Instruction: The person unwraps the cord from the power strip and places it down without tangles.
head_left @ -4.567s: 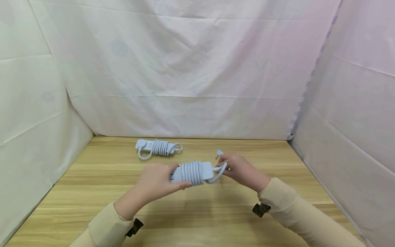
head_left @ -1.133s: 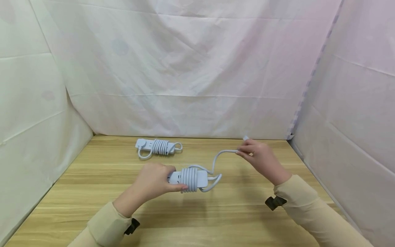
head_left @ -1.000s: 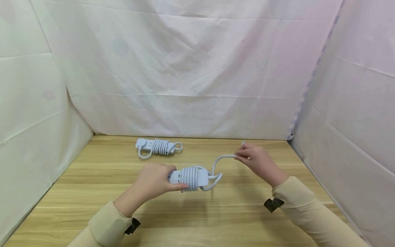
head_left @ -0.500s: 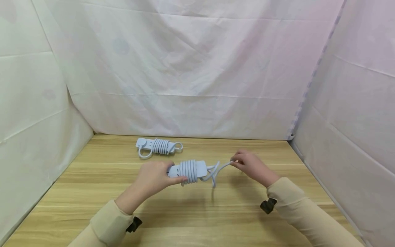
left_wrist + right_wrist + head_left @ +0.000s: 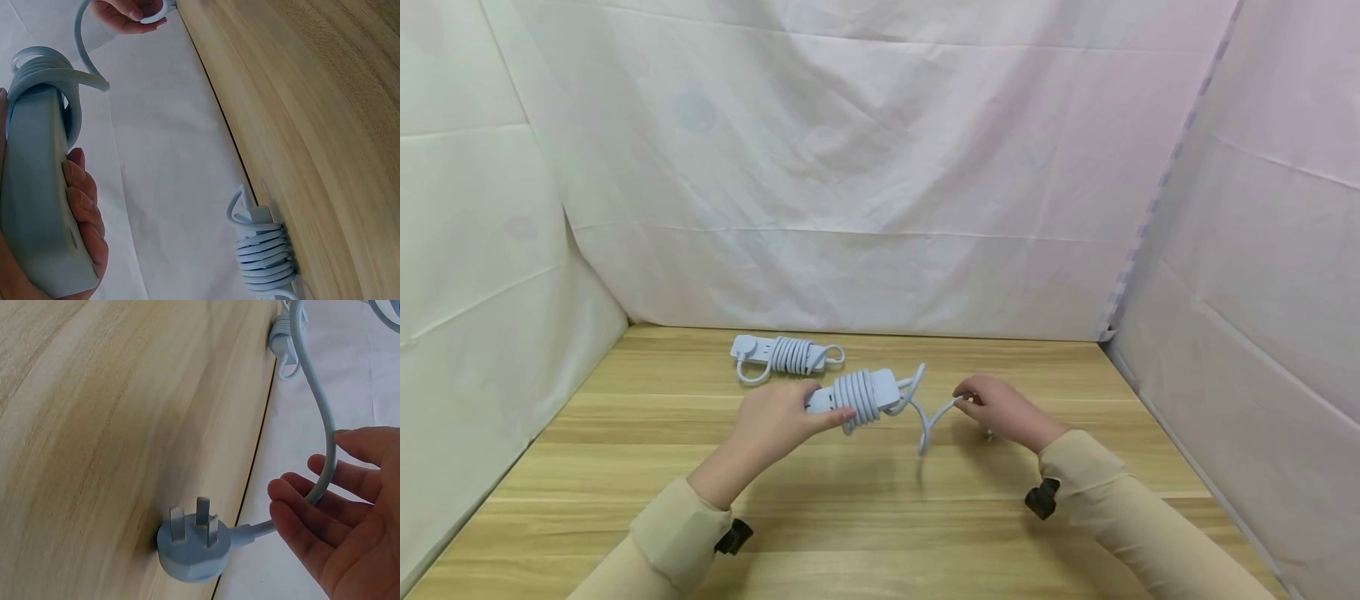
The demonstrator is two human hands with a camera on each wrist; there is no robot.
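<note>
My left hand [image 5: 775, 421] grips a white power strip [image 5: 886, 388] by one end, above the table, its body tilted up to the right. Turns of its own cord [image 5: 857, 398] wrap round its middle. From there a loose stretch of cord, bent and twisted, runs over to my right hand [image 5: 1003, 410], which holds it lightly between thumb and fingers. Below that hand, in the right wrist view, hangs the three-pin plug [image 5: 190, 553], prongs bare, close above the wood; I cannot tell whether it touches.
A second white power strip [image 5: 752, 349], its cord wound round it and its plug seated in it, lies at the back left of the wooden table [image 5: 850, 533]. White cloth [image 5: 850, 167] hangs behind and on both sides.
My right hand has come down and leftward with the cord, and the plug now hangs under it. My left hand has raised and tilted the strip. Earlier the cord's free end was shorter.
</note>
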